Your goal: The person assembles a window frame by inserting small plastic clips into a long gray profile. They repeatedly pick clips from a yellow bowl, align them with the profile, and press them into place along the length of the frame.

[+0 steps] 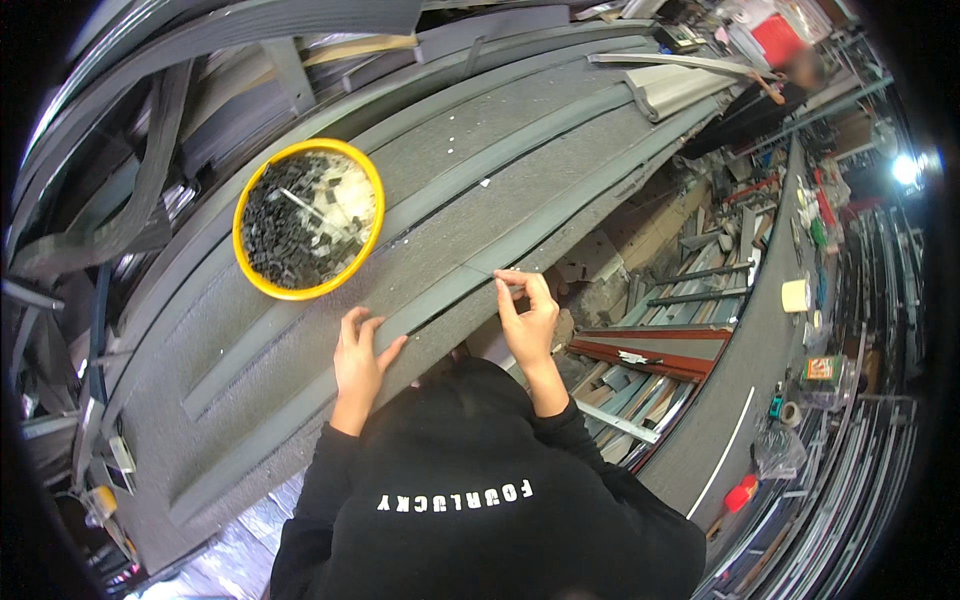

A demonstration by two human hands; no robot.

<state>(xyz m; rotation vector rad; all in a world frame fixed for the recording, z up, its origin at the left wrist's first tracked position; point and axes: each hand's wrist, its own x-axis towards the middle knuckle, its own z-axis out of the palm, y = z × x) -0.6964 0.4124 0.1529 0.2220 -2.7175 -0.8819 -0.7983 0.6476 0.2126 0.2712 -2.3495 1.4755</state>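
Note:
My left hand [360, 368] rests at the near edge of the grey carpeted bench, fingers apart, its fingertips by a raised grey strip [425, 308]. Further right along that strip, my right hand [528, 318] has thumb and forefinger pinched together. Whatever sits in the pinch is too small to make out. Beyond my left hand stands a yellow-rimmed bucket [378, 225]. It holds many small black pieces [270, 230] on its left and whitish pieces [350, 190] on its right. A thin white stick [310, 208] lies across them.
Several long raised strips run along the bench. A pale moulded profile [675, 90] lies at its far right end, where another person [755, 110] stands. Below the right edge, cut profiles fill a rack [660, 350]. A yellow tape roll [796, 296] sits on another surface at right.

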